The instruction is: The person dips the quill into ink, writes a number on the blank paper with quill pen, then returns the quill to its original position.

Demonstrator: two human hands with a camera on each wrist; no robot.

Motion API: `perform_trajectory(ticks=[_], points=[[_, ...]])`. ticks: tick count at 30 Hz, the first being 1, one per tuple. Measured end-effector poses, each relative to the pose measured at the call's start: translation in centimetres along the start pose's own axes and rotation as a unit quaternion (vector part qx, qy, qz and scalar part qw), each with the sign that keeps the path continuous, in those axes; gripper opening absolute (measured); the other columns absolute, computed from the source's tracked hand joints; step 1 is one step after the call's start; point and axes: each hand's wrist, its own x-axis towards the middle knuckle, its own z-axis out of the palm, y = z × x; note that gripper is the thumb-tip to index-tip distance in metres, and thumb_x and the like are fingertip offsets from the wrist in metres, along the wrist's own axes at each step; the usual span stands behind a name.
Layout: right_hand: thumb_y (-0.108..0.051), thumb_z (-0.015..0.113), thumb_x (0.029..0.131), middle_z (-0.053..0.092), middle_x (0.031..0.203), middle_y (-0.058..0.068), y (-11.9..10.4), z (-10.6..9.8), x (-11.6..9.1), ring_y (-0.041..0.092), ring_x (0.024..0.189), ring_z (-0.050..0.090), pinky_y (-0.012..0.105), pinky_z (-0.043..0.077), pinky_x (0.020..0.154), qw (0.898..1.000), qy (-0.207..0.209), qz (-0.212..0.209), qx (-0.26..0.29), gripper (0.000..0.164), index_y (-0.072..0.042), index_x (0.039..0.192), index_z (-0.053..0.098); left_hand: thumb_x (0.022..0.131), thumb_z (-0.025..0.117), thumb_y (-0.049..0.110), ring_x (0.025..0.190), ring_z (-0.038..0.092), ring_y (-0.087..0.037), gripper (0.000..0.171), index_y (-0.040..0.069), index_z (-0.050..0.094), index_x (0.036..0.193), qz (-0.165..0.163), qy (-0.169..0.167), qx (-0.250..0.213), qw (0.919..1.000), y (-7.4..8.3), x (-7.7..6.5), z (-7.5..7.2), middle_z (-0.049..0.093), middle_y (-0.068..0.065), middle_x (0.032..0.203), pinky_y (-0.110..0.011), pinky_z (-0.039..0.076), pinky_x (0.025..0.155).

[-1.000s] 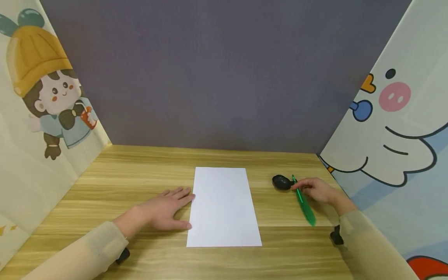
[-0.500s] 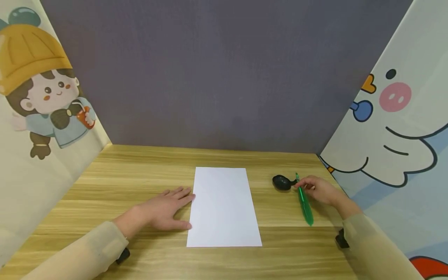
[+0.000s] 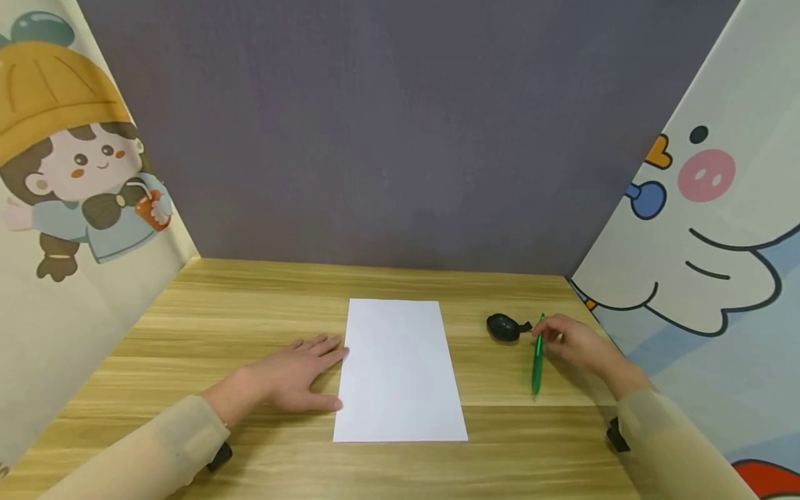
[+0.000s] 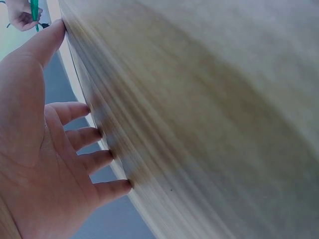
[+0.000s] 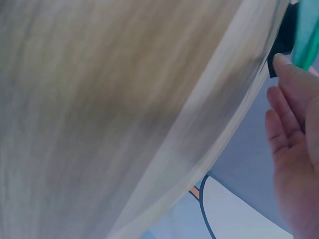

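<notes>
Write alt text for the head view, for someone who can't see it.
A right hand pinches a slender green object over a wooden table, beside a rounded black object. The left hand lies spread at the left edge of a blank white sheet.

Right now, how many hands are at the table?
2: the left hand lies at the left edge of the paper; the right hand, farther right, pinches the green object.
</notes>
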Motion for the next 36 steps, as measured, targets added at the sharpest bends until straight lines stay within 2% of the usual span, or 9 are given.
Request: perform_trajectory(ticks=[8, 13, 18, 22, 24, 27, 30, 33, 36], points=[[-0.004, 0.077, 0.102, 0.075, 0.112, 0.003, -0.28, -0.08, -0.30, 0.020, 0.100, 0.070, 0.028, 0.057, 0.078, 0.999, 0.043, 0.018, 0.023, 0.026, -0.007, 0.127, 0.071, 0.100, 0.063, 0.075, 0.168, 0.023, -0.047, 0.101, 0.011, 0.035, 0.173, 0.000, 0.000, 0.001, 1.0000, 0.07, -0.06, 0.01, 0.025, -0.020, 0.182, -0.073, 0.026, 0.132], [-0.004, 0.071, 0.106, 0.076, 0.118, 0.008, -0.63, -0.28, -0.42, 0.024, 0.106, 0.070, 0.028, 0.055, 0.081, 0.997, 0.059, 0.032, 0.035, 0.029, -0.008, 0.134, 0.068, 0.100, 0.062, 0.075, 0.168, 0.023, -0.046, 0.101, 0.011, 0.034, 0.173, 0.001, 0.000, 0.001, 1.0000, 0.01, -0.10, 0.06, 0.025, -0.019, 0.182, -0.073, 0.026, 0.132], [-0.015, 0.065, 0.112, 0.076, 0.124, 0.017, -0.94, -0.55, -0.50, 0.023, 0.102, 0.072, 0.030, 0.058, 0.078, 0.995, 0.063, 0.055, 0.059, 0.032, -0.008, 0.143, 0.064, 0.099, 0.062, 0.076, 0.168, 0.024, -0.046, 0.102, 0.011, 0.035, 0.173, 0.000, -0.001, 0.002, 1.0000, 0.07, -0.16, 0.03, 0.024, -0.019, 0.182, -0.073, 0.026, 0.132], [-0.016, 0.061, 0.114, 0.078, 0.122, 0.024, -0.84, -0.66, -0.32, 0.032, 0.100, 0.076, 0.031, 0.061, 0.075, 0.993, 0.077, 0.035, 0.082, 0.034, -0.001, 0.145, 0.063, 0.099, 0.062, 0.077, 0.168, 0.023, -0.046, 0.102, 0.011, 0.034, 0.173, -0.001, -0.001, 0.003, 1.0000, 0.07, -0.17, 0.03, 0.024, -0.019, 0.182, -0.073, 0.026, 0.132], [-0.014, 0.060, 0.114, 0.078, 0.119, 0.023, -0.78, -0.62, -0.24, 0.028, 0.102, 0.078, 0.030, 0.063, 0.078, 0.992, 0.091, 0.013, 0.089, 0.033, 0.001, 0.144, 0.064, 0.099, 0.062, 0.076, 0.168, 0.024, -0.046, 0.102, 0.011, 0.034, 0.173, -0.002, 0.000, 0.003, 1.0000, 0.08, -0.18, 0.01, 0.024, -0.019, 0.182, -0.073, 0.026, 0.132], [-0.007, 0.058, 0.114, 0.077, 0.115, 0.026, -0.70, -0.46, -0.06, 0.011, 0.097, 0.075, 0.028, 0.063, 0.077, 0.987, 0.109, -0.014, 0.119, 0.031, 0.004, 0.142, 0.064, 0.100, 0.062, 0.076, 0.168, 0.024, -0.046, 0.102, 0.011, 0.035, 0.173, -0.002, 0.000, 0.004, 1.0000, 0.11, -0.21, -0.03, 0.024, -0.019, 0.182, -0.073, 0.027, 0.132], [-0.006, 0.054, 0.115, 0.075, 0.113, 0.029, -0.66, -0.31, 0.09, -0.003, 0.096, 0.070, 0.027, 0.063, 0.077, 0.981, 0.122, -0.023, 0.147, 0.029, 0.008, 0.139, 0.064, 0.100, 0.062, 0.075, 0.168, 0.024, -0.047, 0.101, 0.011, 0.035, 0.173, -0.001, 0.000, 0.004, 1.0000, 0.13, -0.22, -0.05, 0.024, -0.019, 0.182, -0.073, 0.027, 0.131], [-0.009, 0.052, 0.117, 0.076, 0.111, 0.026, -0.75, -0.30, 0.18, -0.005, 0.097, 0.069, 0.026, 0.065, 0.079, 0.977, 0.130, -0.016, 0.169, 0.029, 0.009, 0.136, 0.064, 0.100, 0.062, 0.076, 0.168, 0.023, -0.046, 0.102, 0.011, 0.034, 0.173, -0.001, -0.001, 0.003, 1.0000, 0.12, -0.20, -0.03, 0.024, -0.019, 0.182, -0.073, 0.026, 0.132], [-0.012, 0.049, 0.118, 0.077, 0.109, 0.016, -0.99, -0.41, 0.24, -0.001, 0.097, 0.071, 0.025, 0.065, 0.080, 0.974, 0.130, -0.006, 0.187, 0.033, 0.011, 0.138, 0.062, 0.099, 0.061, 0.077, 0.168, 0.023, -0.046, 0.103, 0.012, 0.034, 0.173, -0.002, -0.002, 0.002, 1.0000, 0.11, -0.15, -0.01, 0.024, -0.019, 0.182, -0.073, 0.026, 0.132]])
